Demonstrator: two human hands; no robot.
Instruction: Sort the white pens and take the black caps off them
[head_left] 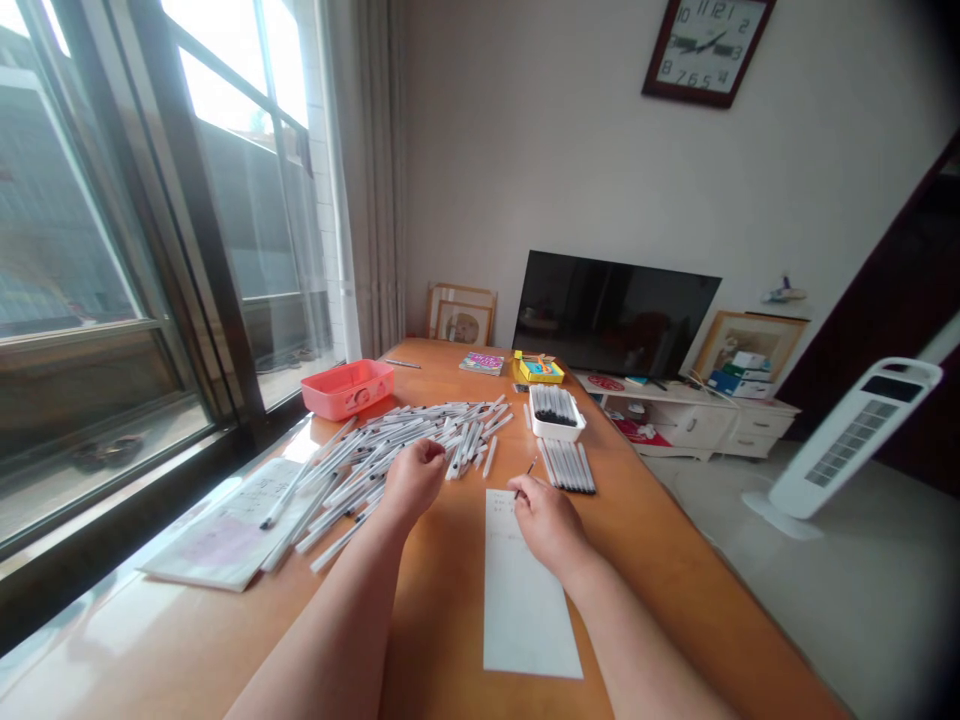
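Observation:
My left hand (416,482) is closed at the near edge of a loose pile of white pen barrels (367,470); whatever its curled fingers hold is hidden. Over the top of a white paper strip (525,600) with faint writing, my right hand (547,515) pinches a thin dark pen refill (533,464) whose end points up and away. Just beyond that hand lies a neat row of white pens (568,466) with black ends. Behind the row stands a white box (574,432) of pens with black tips.
A pink plastic box (349,390) stands at the left beyond an open notebook (225,535) partly under the pens. Farther back are a yellow box (541,371) and a colourful booklet (482,364). A window borders the left, and a white tower fan (847,450) stands right of the table.

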